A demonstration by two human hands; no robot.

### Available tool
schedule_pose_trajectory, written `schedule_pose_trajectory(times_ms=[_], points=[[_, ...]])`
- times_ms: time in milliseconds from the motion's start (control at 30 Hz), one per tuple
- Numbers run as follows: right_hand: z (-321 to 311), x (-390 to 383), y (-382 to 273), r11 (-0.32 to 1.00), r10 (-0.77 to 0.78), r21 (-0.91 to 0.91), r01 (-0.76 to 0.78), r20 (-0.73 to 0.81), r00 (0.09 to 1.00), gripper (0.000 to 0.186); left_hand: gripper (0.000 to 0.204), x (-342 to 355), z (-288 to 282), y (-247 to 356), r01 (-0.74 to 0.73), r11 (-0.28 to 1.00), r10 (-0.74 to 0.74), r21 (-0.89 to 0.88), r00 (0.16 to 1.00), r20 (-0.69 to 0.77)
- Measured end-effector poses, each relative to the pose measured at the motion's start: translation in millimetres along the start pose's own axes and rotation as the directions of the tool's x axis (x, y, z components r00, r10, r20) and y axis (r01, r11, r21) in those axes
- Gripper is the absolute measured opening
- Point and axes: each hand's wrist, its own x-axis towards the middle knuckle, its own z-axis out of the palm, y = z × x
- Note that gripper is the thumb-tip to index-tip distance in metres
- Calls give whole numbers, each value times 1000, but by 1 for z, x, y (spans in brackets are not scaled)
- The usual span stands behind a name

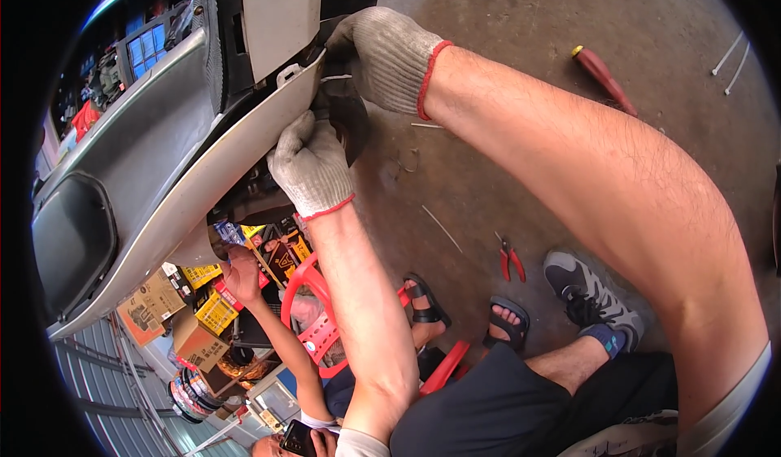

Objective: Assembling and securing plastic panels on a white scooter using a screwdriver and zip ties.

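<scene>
Stained concrete workshop floor (504,172) w/ red-handled pliers (510,260). Grey curved plastic body panel (203,164) sits betw. both gloved hands: left hand (311,164) clenched on its lower edge, right hand (382,54) curled gripping top edge.

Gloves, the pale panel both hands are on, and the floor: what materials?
Gloves on left hand and right hand: knitted fabric, probably cotton, grey with red cuff trim; ribbed weave shows. Pale panel: likely painted plastic, smooth with a soft sheen, thin curved edge. Floor: bare concrete by its look, matte, stained grey-brown.
</scene>
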Motion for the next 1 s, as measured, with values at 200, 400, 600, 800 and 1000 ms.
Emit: schedule_pose_trajectory(times_ms=[200,400,600,800,1000], points=[[-1,-10,-1,994,-28,-108,27,-4,1000,21,28,0,-1,1,10,1000,-10,16,1000,3],[-2,-3,7,999,-31,17,29,115,993,23,28,1,-2,1,3,1000,-3,-10,1000,-1],[0,-7,9,997,-58,-46,63,111,992,23,28,3,-7,0,35,999,-35,4,999,-3],[3,-13,6,994,-81,-70,90,119,990,22,27,4,-9,-1,31,1000,-31,-1,999,-13],[0,-2,10,989,-82,-118,94,107,991,25,26,1,-8,0,29,999,-29,14,999,-22]])
